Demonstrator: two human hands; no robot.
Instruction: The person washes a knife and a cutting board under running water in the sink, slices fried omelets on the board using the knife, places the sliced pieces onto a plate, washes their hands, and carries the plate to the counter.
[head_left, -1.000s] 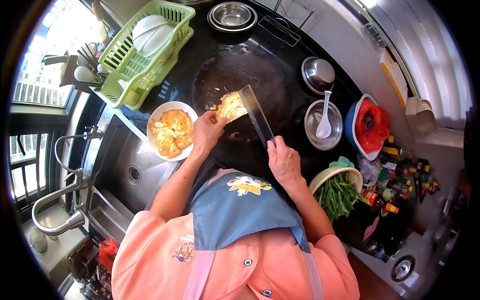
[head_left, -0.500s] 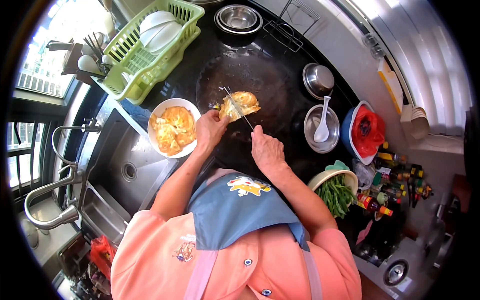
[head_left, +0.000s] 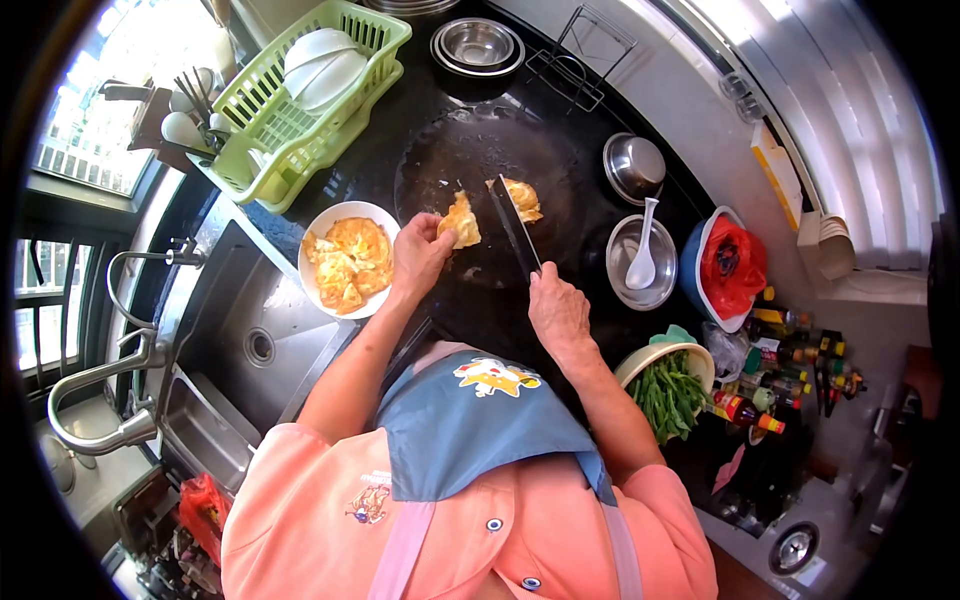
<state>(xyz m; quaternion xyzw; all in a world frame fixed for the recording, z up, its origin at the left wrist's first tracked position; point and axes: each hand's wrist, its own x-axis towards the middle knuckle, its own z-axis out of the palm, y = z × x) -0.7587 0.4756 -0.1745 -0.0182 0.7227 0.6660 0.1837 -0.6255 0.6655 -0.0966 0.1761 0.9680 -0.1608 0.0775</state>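
Note:
My left hand [head_left: 418, 258] pinches the left edge of a cut piece of fried egg [head_left: 462, 224] on the dark round cutting board [head_left: 428, 165]. In my right hand [head_left: 560, 310] is a kitchen knife [head_left: 516, 229], its fingers wrapped round the handle. The blade slants between that piece and another piece of fried egg [head_left: 524, 200], which lies against its far right side. Left of my left hand, a white plate [head_left: 308, 284] holds more fried eggs [head_left: 350, 256].
A green dish rack [head_left: 330, 150] with white bowls stands at the back left, above the sink [head_left: 225, 310]. On the right are a steel bowl with a white spoon [head_left: 643, 262], a bowl of green vegetables [head_left: 668, 395] and several bottles [head_left: 745, 410].
The knife has moved right and now separates the egg into two parts with a gap between them. My right hand has shifted right with it; my left hand stays at the left piece.

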